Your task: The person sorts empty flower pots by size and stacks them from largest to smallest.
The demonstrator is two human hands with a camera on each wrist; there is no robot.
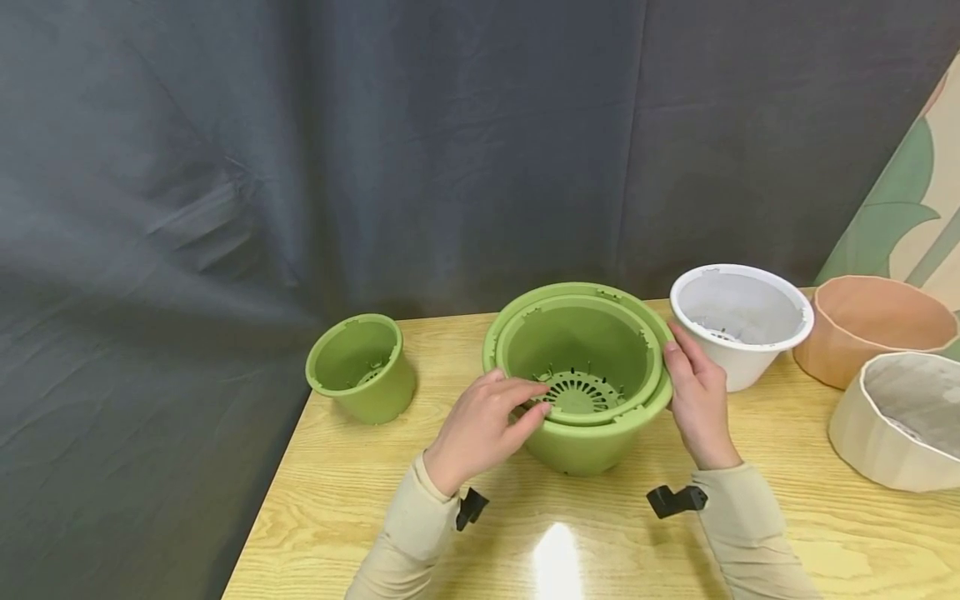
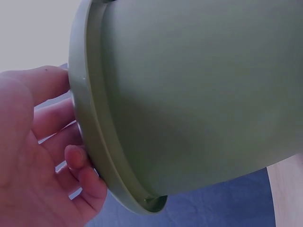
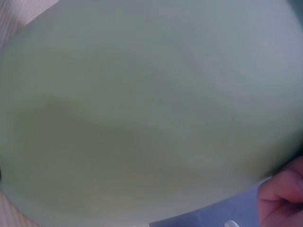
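A large green pot (image 1: 581, 452) stands on the table with a smaller green pot (image 1: 583, 333) nested inside it, slotted base showing. My left hand (image 1: 480, 429) is at the near left of the two rims, finger and thumb tips pinching the inner pot's rim. In the left wrist view, the fingers of that hand (image 2: 47, 151) lie along a green rim (image 2: 90, 104), some curled. On the right side, my right hand (image 1: 697, 400) grips the outer rim, thumb uppermost. The right wrist view is mostly filled by green wall (image 3: 142, 109), with part of the hand (image 3: 284, 194) at its lower right.
A small green pot (image 1: 378, 392) stands at the table's left edge. Behind my right hand is a white pot (image 1: 738, 362), beside an orange pot (image 1: 832, 346) and a cream pot (image 1: 885, 442). Dark cloth (image 1: 465, 167) hangs behind the wooden table (image 1: 322, 517).
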